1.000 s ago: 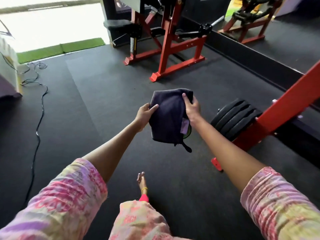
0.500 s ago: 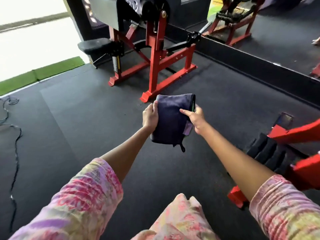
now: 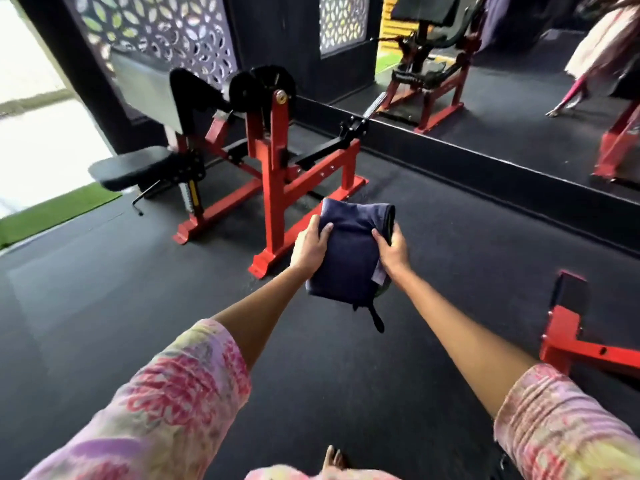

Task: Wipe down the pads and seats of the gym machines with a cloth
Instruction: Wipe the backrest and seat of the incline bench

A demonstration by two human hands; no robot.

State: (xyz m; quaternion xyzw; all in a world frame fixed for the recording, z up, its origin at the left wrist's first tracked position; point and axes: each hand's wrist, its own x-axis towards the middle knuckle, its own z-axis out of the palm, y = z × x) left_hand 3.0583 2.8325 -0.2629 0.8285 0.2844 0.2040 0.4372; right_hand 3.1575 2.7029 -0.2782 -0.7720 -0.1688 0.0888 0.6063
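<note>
A folded dark navy cloth hangs in front of me at arm's length, held on both sides. My left hand grips its left edge and my right hand grips its right edge. A small tag and a dark loop dangle from its lower end. Ahead stands a red-framed gym machine with a black seat at the left and a large grey-black angled pad above it. The cloth is apart from the machine.
A wall mirror runs along the right behind a low black ledge. Another red machine frame sits on the floor at the right. Black rubber flooring spreads around; green turf and a bright opening lie at the far left.
The view has swung up and toward the red machine, which is now closer. Both hands have shifted to grip the cloth's sides more fully, and the weight plates at right have left view.
</note>
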